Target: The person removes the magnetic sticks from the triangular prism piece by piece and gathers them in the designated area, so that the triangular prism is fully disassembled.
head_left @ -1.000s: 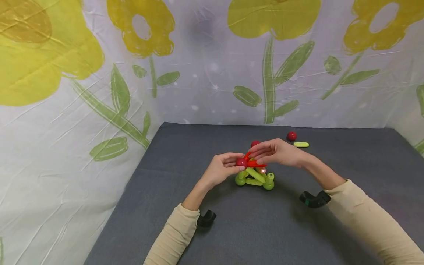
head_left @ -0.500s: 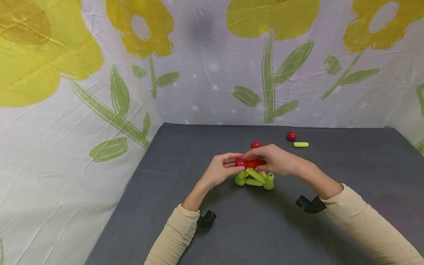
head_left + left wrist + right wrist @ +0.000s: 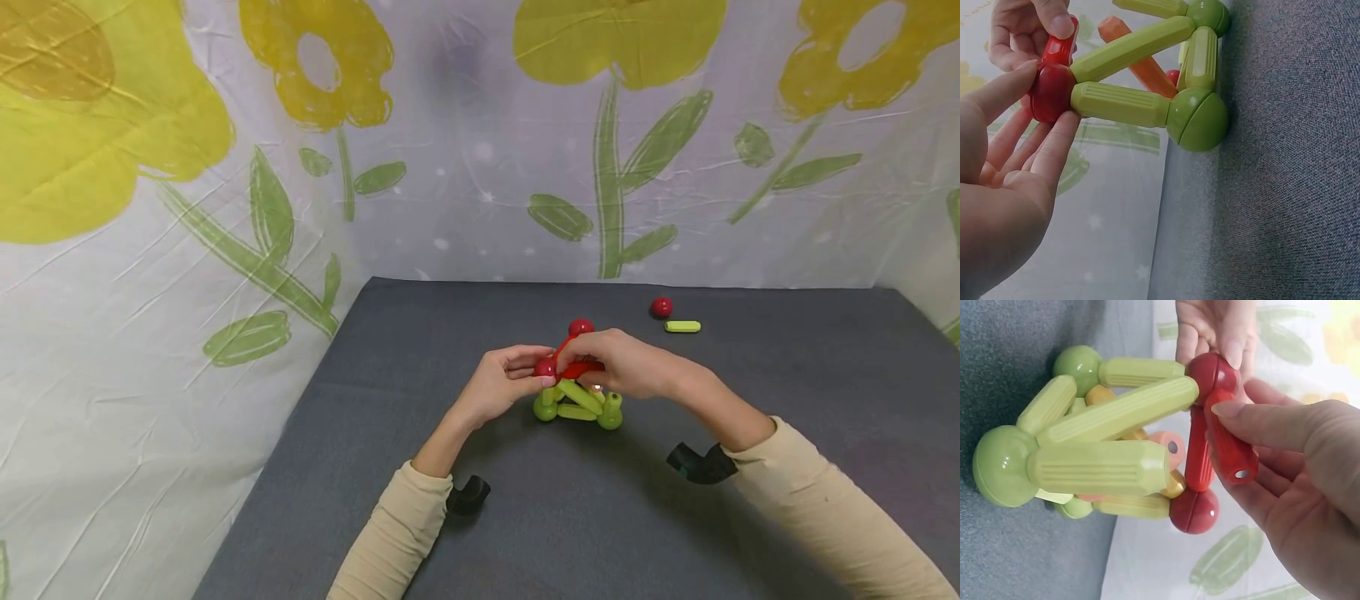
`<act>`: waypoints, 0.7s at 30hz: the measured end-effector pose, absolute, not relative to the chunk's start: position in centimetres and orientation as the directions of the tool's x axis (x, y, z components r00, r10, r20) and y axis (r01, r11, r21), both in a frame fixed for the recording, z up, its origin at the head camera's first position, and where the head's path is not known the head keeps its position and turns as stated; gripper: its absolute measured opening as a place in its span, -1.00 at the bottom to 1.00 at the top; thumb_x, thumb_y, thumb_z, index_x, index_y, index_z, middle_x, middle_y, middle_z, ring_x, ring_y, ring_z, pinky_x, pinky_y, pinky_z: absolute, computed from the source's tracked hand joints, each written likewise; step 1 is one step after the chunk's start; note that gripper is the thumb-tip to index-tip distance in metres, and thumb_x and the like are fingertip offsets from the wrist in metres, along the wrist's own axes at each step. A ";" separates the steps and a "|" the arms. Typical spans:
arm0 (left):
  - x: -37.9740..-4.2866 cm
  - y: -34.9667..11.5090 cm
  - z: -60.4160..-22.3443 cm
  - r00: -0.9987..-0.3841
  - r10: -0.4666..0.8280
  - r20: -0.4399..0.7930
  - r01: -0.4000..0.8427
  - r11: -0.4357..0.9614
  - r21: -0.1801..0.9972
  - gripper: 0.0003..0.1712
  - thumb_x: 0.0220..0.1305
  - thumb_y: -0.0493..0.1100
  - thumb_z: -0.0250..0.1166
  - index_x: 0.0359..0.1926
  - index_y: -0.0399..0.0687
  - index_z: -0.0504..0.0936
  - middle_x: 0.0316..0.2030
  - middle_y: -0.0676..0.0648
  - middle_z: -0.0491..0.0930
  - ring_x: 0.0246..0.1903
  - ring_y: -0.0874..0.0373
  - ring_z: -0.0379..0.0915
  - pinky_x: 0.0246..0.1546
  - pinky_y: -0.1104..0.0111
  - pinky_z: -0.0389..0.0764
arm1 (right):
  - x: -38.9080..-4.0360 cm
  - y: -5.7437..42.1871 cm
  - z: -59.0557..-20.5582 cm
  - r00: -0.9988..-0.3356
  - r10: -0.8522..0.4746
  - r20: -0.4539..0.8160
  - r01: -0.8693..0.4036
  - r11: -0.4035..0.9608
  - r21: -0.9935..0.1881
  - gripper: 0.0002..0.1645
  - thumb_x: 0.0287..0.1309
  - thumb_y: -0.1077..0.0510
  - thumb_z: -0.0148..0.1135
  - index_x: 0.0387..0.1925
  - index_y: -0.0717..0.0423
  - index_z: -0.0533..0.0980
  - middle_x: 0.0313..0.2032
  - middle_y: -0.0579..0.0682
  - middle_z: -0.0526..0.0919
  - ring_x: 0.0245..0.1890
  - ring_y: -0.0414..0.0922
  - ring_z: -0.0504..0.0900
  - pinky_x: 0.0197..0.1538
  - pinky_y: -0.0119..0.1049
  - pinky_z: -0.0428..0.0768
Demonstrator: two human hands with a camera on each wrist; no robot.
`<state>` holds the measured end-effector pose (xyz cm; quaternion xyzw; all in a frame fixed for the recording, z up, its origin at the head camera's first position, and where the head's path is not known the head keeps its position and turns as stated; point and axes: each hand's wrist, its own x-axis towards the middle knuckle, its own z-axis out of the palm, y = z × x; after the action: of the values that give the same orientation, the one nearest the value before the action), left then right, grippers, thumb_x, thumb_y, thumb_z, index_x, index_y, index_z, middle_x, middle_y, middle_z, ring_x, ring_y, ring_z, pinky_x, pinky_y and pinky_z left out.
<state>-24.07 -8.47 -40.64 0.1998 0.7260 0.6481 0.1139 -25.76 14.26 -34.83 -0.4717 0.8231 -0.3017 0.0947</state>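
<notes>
A frame of yellow-green magnetic rods (image 3: pixel 1097 465) and green balls (image 3: pixel 1005 465) stands on the dark table, with orange rod (image 3: pixel 1147 72) and pink rod (image 3: pixel 1163 445) among them. My left hand (image 3: pixel 501 382) holds a red ball (image 3: pixel 1052 92) at the frame's upper left corner, thumb and fingertips on either side. My right hand (image 3: pixel 637 362) pinches a red rod (image 3: pixel 1235 440) between thumb and fingers, one end right at that ball, the other end showing a metal tip. Behind it, a second red rod (image 3: pixel 1199 453) runs from the held ball to another red ball (image 3: pixel 1194 511).
Farther back on the table (image 3: pixel 420 333) lie a loose red ball (image 3: pixel 662 307) and a yellow-green rod (image 3: pixel 682 327), right of the frame. A white cloth with printed flowers (image 3: pixel 480 167) hangs behind and at the left. Black curved pieces (image 3: pixel 468 495) sit at both wrists.
My right hand has come lower and nearer, its fingers now around the red rod beside the ball. My left hand stays on the red ball. The frame stands where it was.
</notes>
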 end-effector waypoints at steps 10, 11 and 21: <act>-24.1 -8.6 -40.4 -0.898 0.431 0.086 0.133 0.081 0.988 -0.49 0.20 -0.34 0.33 0.19 -0.27 0.50 0.11 -0.22 0.50 0.06 -0.03 0.50 -0.05 0.28 0.56 | -26.2 15.4 -34.9 -0.502 -0.845 0.182 -0.698 0.273 -0.662 -0.64 0.11 0.42 0.29 -0.04 0.17 0.52 -0.18 -0.02 0.60 -0.28 -0.09 0.58 -0.12 -0.25 0.59; -24.1 -8.6 -40.4 -0.899 0.430 0.086 0.135 0.084 0.987 -0.49 0.20 -0.34 0.34 0.19 -0.27 0.50 0.11 -0.21 0.51 0.05 -0.02 0.50 -0.05 0.28 0.56 | -26.2 15.6 -35.0 -0.507 -0.840 0.193 -0.688 0.260 -0.677 -0.63 0.13 0.40 0.27 0.00 0.18 0.50 -0.18 0.00 0.59 -0.29 -0.05 0.59 -0.11 -0.25 0.59; -24.2 -8.5 -40.5 -0.903 0.421 0.083 0.139 0.104 0.985 -0.52 0.18 -0.34 0.35 0.15 -0.24 0.54 0.07 -0.17 0.54 0.01 0.05 0.53 -0.06 0.28 0.56 | -26.9 17.7 -35.3 -0.702 -0.693 0.165 -0.442 0.243 -0.864 -0.42 0.26 0.32 0.18 0.29 0.27 0.28 0.06 0.21 0.49 -0.07 0.01 0.57 -0.11 -0.21 0.60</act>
<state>-24.18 -8.51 -40.50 0.1907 0.7349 0.6414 0.1101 -26.87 17.72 -35.30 -0.3645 0.7780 -0.4959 0.1266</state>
